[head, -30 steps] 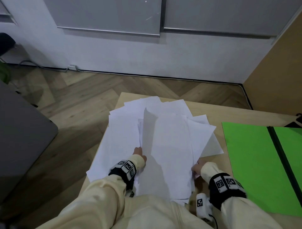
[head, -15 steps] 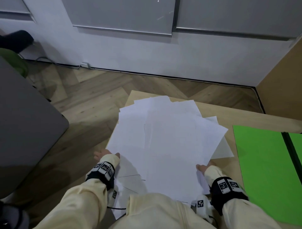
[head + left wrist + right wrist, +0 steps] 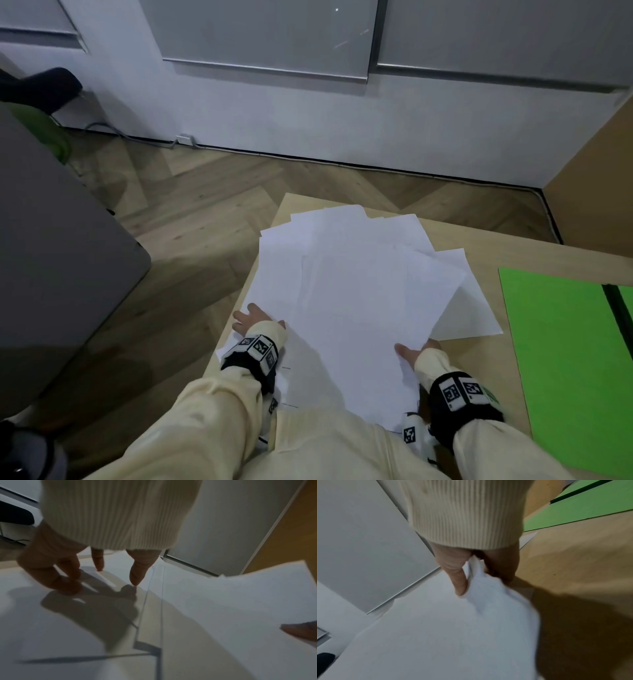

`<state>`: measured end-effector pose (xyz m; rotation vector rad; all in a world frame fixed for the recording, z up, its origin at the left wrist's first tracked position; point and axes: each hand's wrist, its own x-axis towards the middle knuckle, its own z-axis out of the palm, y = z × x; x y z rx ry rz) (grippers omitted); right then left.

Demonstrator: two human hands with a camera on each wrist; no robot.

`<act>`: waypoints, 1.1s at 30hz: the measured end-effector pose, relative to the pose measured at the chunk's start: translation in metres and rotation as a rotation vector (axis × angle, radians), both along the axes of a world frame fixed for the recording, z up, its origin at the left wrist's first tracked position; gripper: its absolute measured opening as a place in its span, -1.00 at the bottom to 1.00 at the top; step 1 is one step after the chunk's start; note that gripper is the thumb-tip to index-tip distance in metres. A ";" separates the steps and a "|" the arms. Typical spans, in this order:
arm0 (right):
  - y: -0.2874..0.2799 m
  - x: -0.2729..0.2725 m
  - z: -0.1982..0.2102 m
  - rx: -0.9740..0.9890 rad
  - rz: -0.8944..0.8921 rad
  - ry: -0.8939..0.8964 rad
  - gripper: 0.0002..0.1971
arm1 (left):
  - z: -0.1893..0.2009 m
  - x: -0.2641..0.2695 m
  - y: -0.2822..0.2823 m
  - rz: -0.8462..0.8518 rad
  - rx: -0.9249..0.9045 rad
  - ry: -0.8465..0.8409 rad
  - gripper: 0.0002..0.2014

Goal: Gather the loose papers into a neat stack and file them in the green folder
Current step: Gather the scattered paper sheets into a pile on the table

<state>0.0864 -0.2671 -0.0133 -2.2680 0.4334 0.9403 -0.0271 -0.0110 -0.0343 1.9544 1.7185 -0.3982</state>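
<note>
Several white loose papers [image 3: 356,294] lie fanned in an untidy pile on the wooden table [image 3: 479,240]. My right hand [image 3: 416,351] pinches the near right edge of a bundle of sheets [image 3: 476,574], thumb on top and fingers underneath, lifting it a little. My left hand [image 3: 253,317] hovers spread over the left sheets [image 3: 51,615] at the table's left edge, fingers [image 3: 135,573] pointing down and holding nothing. The green folder [image 3: 561,359] lies open flat at the right, its dark spine [image 3: 616,308] visible, also seen in the right wrist view as a green folder [image 3: 583,508].
The table's left edge [image 3: 236,308] drops to a wooden floor [image 3: 178,219]. A grey seat or table [image 3: 51,246] stands to the left. A white wall [image 3: 342,113] with a cable along its base is beyond.
My left hand let go of the raised sheet, which dropped flat, and moved left to the table's left edge. My right hand keeps its pinch on the bundle's right edge.
</note>
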 end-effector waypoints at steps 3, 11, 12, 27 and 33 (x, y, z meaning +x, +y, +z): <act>-0.009 0.003 0.008 0.032 -0.019 -0.082 -0.40 | -0.002 0.001 -0.001 0.029 -0.024 -0.066 -0.27; -0.032 0.009 0.018 -0.181 0.154 0.073 -0.37 | -0.006 0.007 -0.002 -0.093 -0.181 -0.320 -0.60; -0.034 0.005 0.018 -0.207 0.210 0.116 -0.38 | -0.006 0.007 -0.001 -0.105 -0.191 -0.329 -0.59; -0.040 0.011 -0.009 -0.073 0.181 0.012 -0.17 | -0.003 0.025 -0.027 -0.138 -0.282 -0.575 -0.78; -0.064 0.021 -0.008 -0.023 -0.152 -0.156 -0.48 | 0.009 0.014 0.015 -0.206 -0.165 -0.466 -0.88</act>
